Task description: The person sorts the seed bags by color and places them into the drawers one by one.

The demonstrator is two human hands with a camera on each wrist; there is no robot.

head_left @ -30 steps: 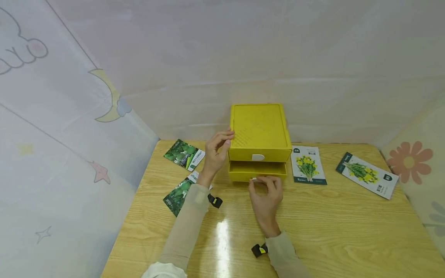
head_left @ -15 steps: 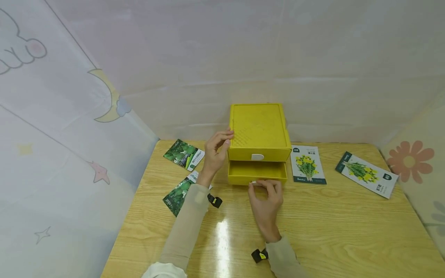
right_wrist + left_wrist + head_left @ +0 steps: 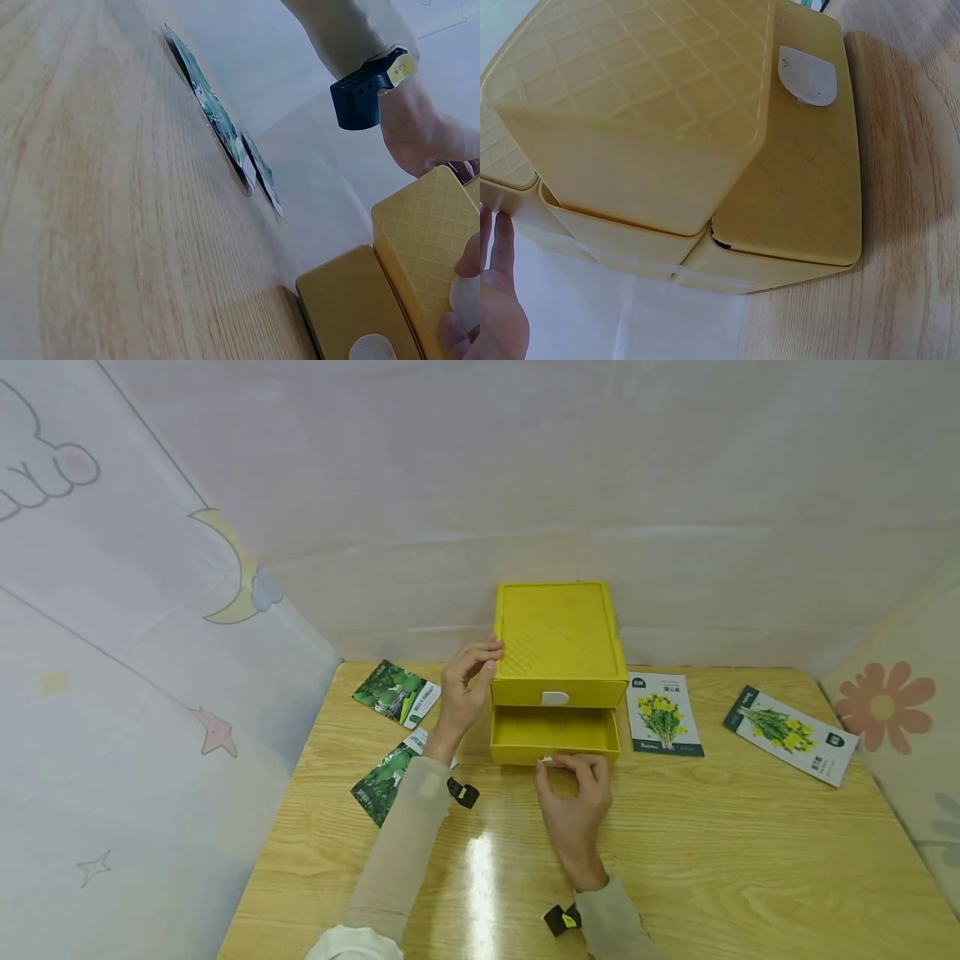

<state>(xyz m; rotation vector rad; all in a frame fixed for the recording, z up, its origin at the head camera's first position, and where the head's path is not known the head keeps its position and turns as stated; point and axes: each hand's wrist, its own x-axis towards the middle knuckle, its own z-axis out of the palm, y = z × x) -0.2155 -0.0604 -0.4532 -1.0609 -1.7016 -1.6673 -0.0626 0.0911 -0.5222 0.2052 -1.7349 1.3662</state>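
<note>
A yellow drawer cabinet (image 3: 557, 631) stands against the back wall. Its middle drawer (image 3: 553, 725) is pulled partway out and looks bare inside. My right hand (image 3: 576, 810) pinches that drawer's white handle (image 3: 545, 760) between thumb and fingers; part of this grip shows in the right wrist view around the handle (image 3: 466, 300). My left hand (image 3: 465, 689) rests its fingertips on the cabinet's left side near the top edge. In the left wrist view the extended drawer (image 3: 645, 82) juts out beyond a pushed-in bottom drawer (image 3: 802, 172).
Two green seed packets (image 3: 397, 693) lie left of the cabinet, one partly under the left forearm. To the right are two packets with yellow flowers, one close to the cabinet (image 3: 663, 714) and another farther off (image 3: 793, 735). Printed cloth walls surround the wooden table (image 3: 720, 860).
The middle drawer has slid farther out toward me, with my right hand moving back along with it. My left hand has stayed in place on the cabinet.
</note>
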